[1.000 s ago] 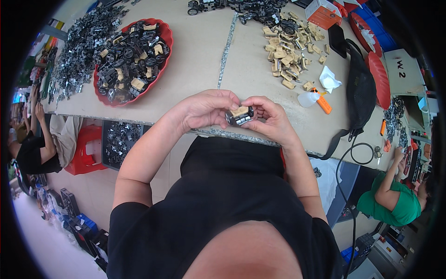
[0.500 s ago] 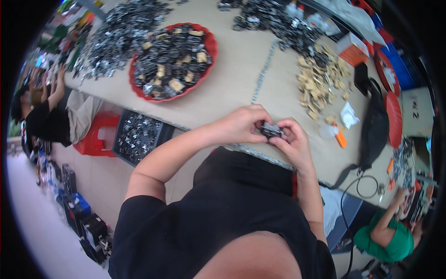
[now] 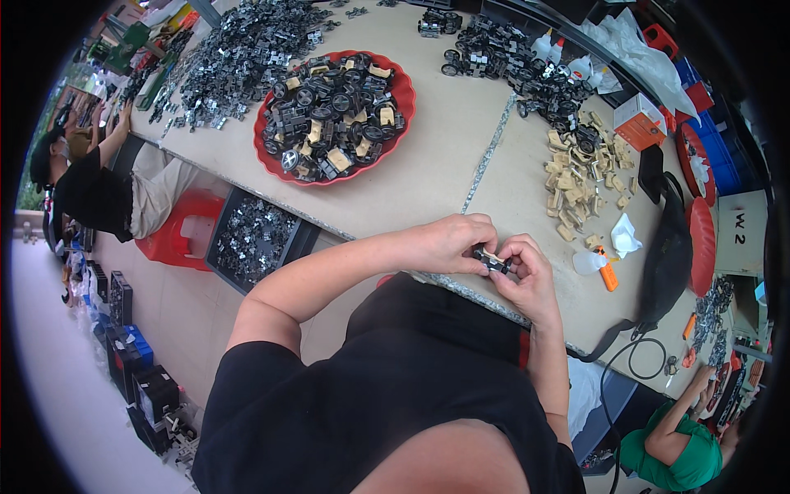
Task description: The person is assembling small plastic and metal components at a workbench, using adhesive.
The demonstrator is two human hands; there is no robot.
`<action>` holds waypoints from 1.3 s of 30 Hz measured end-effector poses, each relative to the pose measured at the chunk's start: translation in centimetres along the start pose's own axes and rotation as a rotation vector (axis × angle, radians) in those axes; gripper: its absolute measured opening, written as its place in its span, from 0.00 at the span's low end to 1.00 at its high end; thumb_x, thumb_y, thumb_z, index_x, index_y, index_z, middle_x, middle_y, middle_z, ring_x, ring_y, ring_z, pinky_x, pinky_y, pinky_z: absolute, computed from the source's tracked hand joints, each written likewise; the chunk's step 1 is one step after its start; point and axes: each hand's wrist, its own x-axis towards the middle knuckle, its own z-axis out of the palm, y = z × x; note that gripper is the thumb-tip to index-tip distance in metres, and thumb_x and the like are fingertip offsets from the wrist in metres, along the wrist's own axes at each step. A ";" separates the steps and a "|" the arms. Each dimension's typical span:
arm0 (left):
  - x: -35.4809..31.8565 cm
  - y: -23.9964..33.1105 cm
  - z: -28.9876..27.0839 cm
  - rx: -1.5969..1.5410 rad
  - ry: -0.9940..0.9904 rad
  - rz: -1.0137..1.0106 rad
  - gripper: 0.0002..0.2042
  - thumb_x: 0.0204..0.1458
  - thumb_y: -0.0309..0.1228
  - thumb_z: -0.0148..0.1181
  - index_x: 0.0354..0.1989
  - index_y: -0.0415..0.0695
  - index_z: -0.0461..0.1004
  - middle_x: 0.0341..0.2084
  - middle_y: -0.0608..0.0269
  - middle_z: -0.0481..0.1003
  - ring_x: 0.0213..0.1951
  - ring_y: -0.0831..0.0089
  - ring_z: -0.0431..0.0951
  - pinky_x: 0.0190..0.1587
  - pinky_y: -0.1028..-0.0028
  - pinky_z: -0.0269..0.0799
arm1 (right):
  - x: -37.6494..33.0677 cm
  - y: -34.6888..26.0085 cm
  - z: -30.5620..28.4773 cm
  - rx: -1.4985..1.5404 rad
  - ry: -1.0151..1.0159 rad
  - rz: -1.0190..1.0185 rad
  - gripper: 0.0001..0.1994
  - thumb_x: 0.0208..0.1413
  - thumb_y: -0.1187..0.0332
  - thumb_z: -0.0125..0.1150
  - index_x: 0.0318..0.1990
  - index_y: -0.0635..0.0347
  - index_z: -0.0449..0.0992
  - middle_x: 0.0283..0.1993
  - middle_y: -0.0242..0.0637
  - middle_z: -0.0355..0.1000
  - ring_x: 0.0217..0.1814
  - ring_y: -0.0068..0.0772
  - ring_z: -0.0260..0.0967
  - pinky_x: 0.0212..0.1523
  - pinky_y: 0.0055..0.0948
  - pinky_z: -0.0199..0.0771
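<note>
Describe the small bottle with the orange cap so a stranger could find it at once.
Start at the long tan table and go to its near right edge, just right of the right hand. Below the heap of beige parts lies a small clear bottle on its side beside crumpled white plastic; its bright orange cap is unique there.

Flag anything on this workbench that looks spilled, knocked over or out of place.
One thing stands out: a small clear bottle with an orange cap lies on its side near the table edge, beside a crumpled white scrap. No liquid is visibly spilled. The tan pieces lie in a loose heap. Both hands, left hand and right hand, hold a small dark part.
</note>
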 end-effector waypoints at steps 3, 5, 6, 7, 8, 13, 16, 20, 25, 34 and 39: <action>0.0 0.3 0.1 0.011 0.000 -0.010 0.11 0.43 0.26 0.62 0.33 0.38 0.67 0.30 0.60 0.67 0.29 0.71 0.72 0.31 0.74 0.69 | 0.0 0.7 -0.4 -0.017 -0.054 -0.047 0.16 0.39 0.82 0.61 0.38 0.65 0.67 0.43 0.34 0.59 0.41 0.23 0.65 0.40 0.22 0.72; -0.2 0.7 -0.5 0.082 0.043 -0.006 0.11 0.43 0.26 0.62 0.33 0.39 0.67 0.29 0.59 0.67 0.30 0.70 0.72 0.32 0.74 0.70 | 0.0 0.7 -0.5 0.024 -0.049 -0.055 0.20 0.38 0.82 0.62 0.43 0.64 0.66 0.47 0.36 0.57 0.42 0.25 0.66 0.40 0.22 0.72; -0.4 0.9 -1.2 0.139 0.082 0.002 0.11 0.43 0.26 0.62 0.34 0.39 0.68 0.29 0.59 0.68 0.30 0.69 0.73 0.32 0.73 0.70 | 0.1 0.0 -0.1 0.070 -0.019 -0.040 0.23 0.38 0.82 0.62 0.46 0.63 0.65 0.50 0.37 0.56 0.42 0.26 0.66 0.39 0.22 0.72; -0.4 1.3 -2.0 0.187 0.113 0.021 0.12 0.42 0.26 0.62 0.34 0.39 0.68 0.29 0.58 0.68 0.30 0.69 0.73 0.32 0.73 0.70 | 0.0 -0.5 0.2 0.108 0.024 -0.019 0.26 0.37 0.82 0.63 0.49 0.63 0.64 0.52 0.38 0.55 0.43 0.27 0.66 0.39 0.22 0.72; -0.6 2.1 -3.1 0.300 0.265 -0.020 0.12 0.43 0.26 0.62 0.35 0.39 0.69 0.29 0.57 0.69 0.30 0.66 0.73 0.33 0.71 0.70 | 0.1 -0.4 0.3 0.146 0.052 -0.052 0.32 0.38 0.82 0.63 0.54 0.63 0.59 0.56 0.41 0.50 0.42 0.28 0.67 0.37 0.21 0.73; -1.8 3.2 -11.6 1.188 0.691 -0.200 0.13 0.45 0.33 0.59 0.37 0.39 0.71 0.34 0.53 0.72 0.35 0.56 0.71 0.39 0.63 0.66 | -0.5 0.5 -0.6 0.095 0.192 -0.073 0.26 0.43 0.80 0.61 0.52 0.66 0.61 0.53 0.41 0.54 0.36 0.21 0.68 0.34 0.18 0.70; -3.1 1.9 -14.0 1.576 0.684 -0.437 0.15 0.47 0.37 0.56 0.38 0.39 0.72 0.35 0.55 0.72 0.40 0.59 0.69 0.40 0.66 0.64 | -0.7 0.4 -0.7 0.077 0.236 -0.095 0.20 0.44 0.78 0.60 0.48 0.65 0.65 0.48 0.39 0.58 0.33 0.18 0.67 0.30 0.16 0.67; -1.8 0.7 -14.0 1.718 0.806 -0.482 0.15 0.50 0.38 0.52 0.41 0.42 0.71 0.40 0.58 0.70 0.43 0.62 0.68 0.42 0.65 0.63 | -1.4 0.7 -0.8 0.031 0.338 -0.176 0.14 0.46 0.77 0.59 0.43 0.64 0.69 0.42 0.36 0.63 0.29 0.15 0.64 0.28 0.14 0.63; -0.6 -0.4 -15.6 1.661 0.659 -0.701 0.14 0.53 0.39 0.47 0.43 0.46 0.70 0.35 0.55 0.72 0.40 0.60 0.72 0.40 0.61 0.66 | -3.4 0.2 -1.8 -0.052 0.501 -0.269 0.10 0.47 0.77 0.57 0.40 0.64 0.70 0.39 0.36 0.64 0.27 0.15 0.62 0.27 0.14 0.63; 1.3 1.5 -14.0 1.821 0.887 -0.433 0.18 0.51 0.43 0.50 0.47 0.48 0.71 0.40 0.54 0.72 0.45 0.59 0.70 0.46 0.62 0.64 | -7.9 -0.2 -6.4 0.000 0.860 -0.183 0.08 0.54 0.78 0.50 0.41 0.67 0.67 0.38 0.35 0.66 0.30 0.16 0.63 0.30 0.14 0.64; 7.6 2.8 -5.0 0.561 0.549 -0.085 0.11 0.45 0.24 0.56 0.39 0.44 0.73 0.35 0.58 0.72 0.41 0.60 0.71 0.46 0.67 0.67 | -6.1 0.8 -7.5 -0.214 0.946 -0.143 0.15 0.47 0.78 0.57 0.43 0.66 0.65 0.38 0.35 0.66 0.41 0.22 0.63 0.43 0.22 0.63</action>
